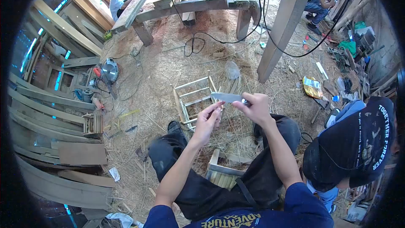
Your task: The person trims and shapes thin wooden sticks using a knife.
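Observation:
My right hand (255,106) is closed round the handle of a knife (228,97), its broad pale blade pointing left. Just below the blade tip, my left hand (208,118) has its fingers pinched together; whatever they hold is too thin or hidden to make out. Both hands are raised above my spread knees. Beyond them on the floor rests a small open wooden frame (182,104) with slim rails. Between my thighs shows a low wooden stool with a slatted seat (223,179).
Straw and shavings cover the floor. A workbench (185,6) stands ahead, beside a wooden post (280,29) with black cables. A circular saw (109,71) lies left, near stacked boards (82,153). Close on my right crouches a person in black (354,143); a yellow packet (312,87) lies beyond.

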`<state>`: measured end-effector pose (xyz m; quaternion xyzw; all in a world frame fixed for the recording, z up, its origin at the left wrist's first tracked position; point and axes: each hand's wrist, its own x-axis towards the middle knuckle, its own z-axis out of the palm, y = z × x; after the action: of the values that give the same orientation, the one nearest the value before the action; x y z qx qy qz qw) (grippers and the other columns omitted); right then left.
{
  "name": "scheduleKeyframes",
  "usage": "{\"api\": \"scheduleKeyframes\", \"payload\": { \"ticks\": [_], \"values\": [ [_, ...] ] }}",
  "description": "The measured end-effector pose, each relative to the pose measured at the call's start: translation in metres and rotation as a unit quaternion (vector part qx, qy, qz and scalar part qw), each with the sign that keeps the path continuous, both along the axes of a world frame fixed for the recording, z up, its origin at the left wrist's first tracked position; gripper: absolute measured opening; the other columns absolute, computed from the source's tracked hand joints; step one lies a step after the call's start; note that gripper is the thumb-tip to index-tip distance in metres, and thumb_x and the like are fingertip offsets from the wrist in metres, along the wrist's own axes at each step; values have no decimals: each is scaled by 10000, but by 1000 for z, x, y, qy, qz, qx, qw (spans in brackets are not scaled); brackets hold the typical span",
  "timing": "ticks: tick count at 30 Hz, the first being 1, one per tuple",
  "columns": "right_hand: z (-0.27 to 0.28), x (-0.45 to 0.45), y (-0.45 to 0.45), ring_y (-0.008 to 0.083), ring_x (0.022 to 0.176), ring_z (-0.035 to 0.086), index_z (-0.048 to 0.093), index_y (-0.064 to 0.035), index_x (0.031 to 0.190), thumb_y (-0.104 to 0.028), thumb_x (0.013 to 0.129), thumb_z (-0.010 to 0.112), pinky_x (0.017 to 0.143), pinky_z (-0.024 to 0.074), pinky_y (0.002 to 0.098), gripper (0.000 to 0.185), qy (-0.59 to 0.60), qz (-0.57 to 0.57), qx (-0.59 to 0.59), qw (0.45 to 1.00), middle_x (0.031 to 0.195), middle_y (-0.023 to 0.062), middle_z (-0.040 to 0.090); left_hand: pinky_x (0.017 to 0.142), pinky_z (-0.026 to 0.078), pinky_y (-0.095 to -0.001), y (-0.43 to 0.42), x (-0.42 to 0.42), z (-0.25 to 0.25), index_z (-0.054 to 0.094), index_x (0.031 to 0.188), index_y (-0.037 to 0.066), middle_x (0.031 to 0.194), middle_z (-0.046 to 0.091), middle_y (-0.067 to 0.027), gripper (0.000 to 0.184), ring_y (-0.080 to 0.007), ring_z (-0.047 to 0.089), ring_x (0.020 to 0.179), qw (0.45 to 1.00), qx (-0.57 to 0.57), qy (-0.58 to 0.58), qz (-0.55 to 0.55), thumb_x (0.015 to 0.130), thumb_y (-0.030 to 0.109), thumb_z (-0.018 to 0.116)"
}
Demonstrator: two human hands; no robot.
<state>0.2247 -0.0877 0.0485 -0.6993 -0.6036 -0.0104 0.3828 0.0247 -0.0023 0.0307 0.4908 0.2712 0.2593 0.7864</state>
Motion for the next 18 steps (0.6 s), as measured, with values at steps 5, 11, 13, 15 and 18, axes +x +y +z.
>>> {"api": "scheduleKeyframes", "payload": {
  "ticks": [5, 11, 13, 15, 18],
  "values": [
    [4, -24, 13, 274, 485, 593, 684, -91, 748, -536, 755, 772, 495, 445, 393, 454, -7, 59, 22, 998, 506, 98, 544, 482, 263, -205, -6, 6, -15, 649, 1039, 5, 757, 518, 55, 110, -8, 362, 564, 999, -24, -25, 10, 971, 48, 573],
    [4, -13, 13, 255, 453, 547, 682, -109, 698, -541, 733, 785, 474, 405, 391, 446, -50, 87, 43, 994, 493, 80, 525, 462, 259, -197, -5, -6, -2, 648, 1029, 0, 724, 515, 57, 115, -7, 352, 536, 999, -10, -38, -12, 977, 52, 559],
    [3, -9, 14, 249, 440, 534, 680, -114, 686, -545, 740, 779, 465, 397, 385, 445, -65, 107, 63, 990, 494, 77, 529, 459, 257, -195, -5, -11, 3, 648, 1008, -1, 726, 516, 56, 115, -7, 346, 527, 998, -32, -40, -26, 984, 70, 561],
    [11, 1, 10, 245, 439, 534, 679, -100, 689, -543, 759, 768, 462, 398, 379, 457, -71, 91, 55, 992, 500, 79, 536, 460, 253, -199, -2, -16, 7, 665, 1147, 25, 693, 457, 77, 199, -13, 340, 542, 997, -46, -42, -43, 976, 81, 579],
    [-3, 50, 11, 246, 449, 545, 676, -70, 716, -541, 804, 738, 463, 396, 369, 484, 136, -173, 30, 975, 501, 89, 530, 459, 266, -192, -7, -30, 19, 645, 1232, 31, 690, 457, 81, 264, -19, 341, 539, 998, 9, 26, -55, 986, 99, 575]
  ]
}}
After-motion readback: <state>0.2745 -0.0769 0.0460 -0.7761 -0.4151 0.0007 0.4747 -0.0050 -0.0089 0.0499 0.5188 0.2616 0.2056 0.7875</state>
